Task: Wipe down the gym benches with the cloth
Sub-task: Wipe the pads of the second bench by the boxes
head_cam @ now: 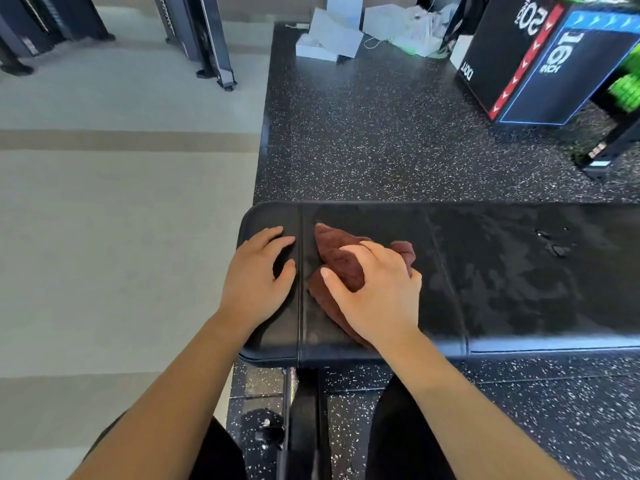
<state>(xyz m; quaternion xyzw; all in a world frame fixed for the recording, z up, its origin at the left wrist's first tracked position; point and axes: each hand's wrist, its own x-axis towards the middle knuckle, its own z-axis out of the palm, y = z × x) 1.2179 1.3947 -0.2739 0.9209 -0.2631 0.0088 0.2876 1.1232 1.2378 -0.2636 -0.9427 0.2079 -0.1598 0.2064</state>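
- Maroon cloth (341,265) lies bunched on the black bench (502,278), near its left end, just right of a cross seam in the pad.
- Right hand (375,292) presses down on the cloth, fingers (349,252) spread and curled over the folds, thumb on the near side; the grasp is closed onto the fabric.
- Left hand (256,275) rests flat on the end section of the bench, fingers apart, holding nothing (it does not touch the cloth).
- Bench pad is smooth vinyl with rounded corners; dull streaks and a few droplets (554,249) show further right.
- Flooring under the bench is black rubber with white flecks (381,133); pale smooth floor (121,220) adjoins on the left.
- Black plyo box (530,60) with red and blue edging stands at the far right; dark machine legs (207,39) stand at the far left.
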